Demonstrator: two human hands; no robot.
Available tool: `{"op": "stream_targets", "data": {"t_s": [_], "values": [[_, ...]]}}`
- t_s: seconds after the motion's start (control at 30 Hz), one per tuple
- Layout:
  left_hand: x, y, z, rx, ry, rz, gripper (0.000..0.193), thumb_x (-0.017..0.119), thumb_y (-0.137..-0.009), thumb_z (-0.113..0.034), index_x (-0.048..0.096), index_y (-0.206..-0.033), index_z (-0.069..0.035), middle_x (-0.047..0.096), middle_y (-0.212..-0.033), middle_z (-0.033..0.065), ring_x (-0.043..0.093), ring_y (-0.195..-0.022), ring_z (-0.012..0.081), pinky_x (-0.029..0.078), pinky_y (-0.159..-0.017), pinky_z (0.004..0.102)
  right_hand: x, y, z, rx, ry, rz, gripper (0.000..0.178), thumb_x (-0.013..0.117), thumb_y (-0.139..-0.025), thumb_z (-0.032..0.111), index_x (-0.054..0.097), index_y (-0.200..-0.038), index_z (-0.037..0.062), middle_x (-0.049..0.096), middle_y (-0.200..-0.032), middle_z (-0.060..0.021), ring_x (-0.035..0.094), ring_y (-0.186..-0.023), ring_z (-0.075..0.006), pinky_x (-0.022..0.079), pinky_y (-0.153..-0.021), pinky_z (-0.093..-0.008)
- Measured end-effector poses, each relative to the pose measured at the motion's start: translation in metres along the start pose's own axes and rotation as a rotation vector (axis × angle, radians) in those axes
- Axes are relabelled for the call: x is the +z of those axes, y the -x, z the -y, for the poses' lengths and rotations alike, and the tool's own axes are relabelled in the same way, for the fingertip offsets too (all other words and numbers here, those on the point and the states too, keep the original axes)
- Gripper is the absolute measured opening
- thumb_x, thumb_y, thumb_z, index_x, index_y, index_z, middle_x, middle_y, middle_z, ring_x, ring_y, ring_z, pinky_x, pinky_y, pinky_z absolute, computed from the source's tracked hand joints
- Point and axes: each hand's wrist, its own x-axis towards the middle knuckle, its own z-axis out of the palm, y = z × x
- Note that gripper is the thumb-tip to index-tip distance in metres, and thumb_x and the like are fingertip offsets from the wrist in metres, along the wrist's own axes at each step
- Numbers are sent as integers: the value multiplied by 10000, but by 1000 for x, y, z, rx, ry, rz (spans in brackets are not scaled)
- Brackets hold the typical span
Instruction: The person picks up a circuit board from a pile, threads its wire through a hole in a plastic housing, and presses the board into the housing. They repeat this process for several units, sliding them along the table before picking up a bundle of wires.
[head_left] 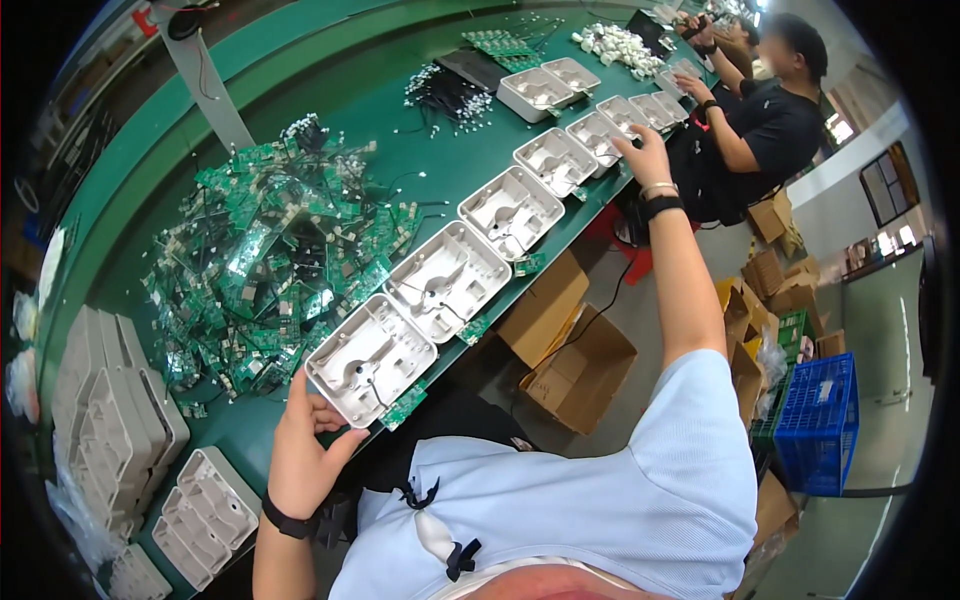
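Note:
A row of white plastic housings point(372, 362) runs diagonally along the front edge of the table, end to end. Each nearer one has a thin black cable inside, and a small green circuit board point(405, 404) hangs out at its front side. My left hand point(305, 440) grips the end of the nearest housing, thumb at the front corner and fingers at the far side. Far along the row, my right hand point(646, 158) has thumb and fingers curled on the edge of a smaller-looking housing point(622, 115); its fingertips are partly hidden.
A heap of green circuit boards with cables point(270, 260) covers the table behind the row. Stacked housings point(110, 420) stand at left. Cable bundles point(445, 98) and white parts point(622, 45) lie farther back. A co-worker point(765, 125) sits at right. Cardboard boxes point(580, 370) and a blue crate point(820, 425) stand below.

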Motion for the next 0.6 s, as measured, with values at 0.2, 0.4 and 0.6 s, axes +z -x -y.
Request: {"op": "stream_targets", "data": {"t_s": [0.2,0.4,0.6], "values": [[9,-5,5,13,0,-4,1087,844,-826,40,167,-1676,0,683,-1096,130,695,-951,189,575,-870,315,-125,67,147,-166,-1033,67,193,702,-1000,147,727,-1098,-17,716,-1066,-123,682,-1015,-205,511,-999,-310],[12,-19,2,56,-15,46,1047,851,-858,-41,174,-1652,44,683,-1119,159,705,-959,230,587,-868,341,-276,147,237,-1245,-1477,186,319,735,-986,402,666,-764,182,652,-687,38,586,-634,-68,495,-833,-309],[6,-2,15,28,133,-17,946,838,-870,-40,281,-1632,13,679,-1160,156,691,-962,202,577,-866,328,-292,182,296,-1800,-1928,59,290,720,-962,360,767,-1013,79,771,-1026,-47,671,-922,-151,443,-1090,-379]]}}
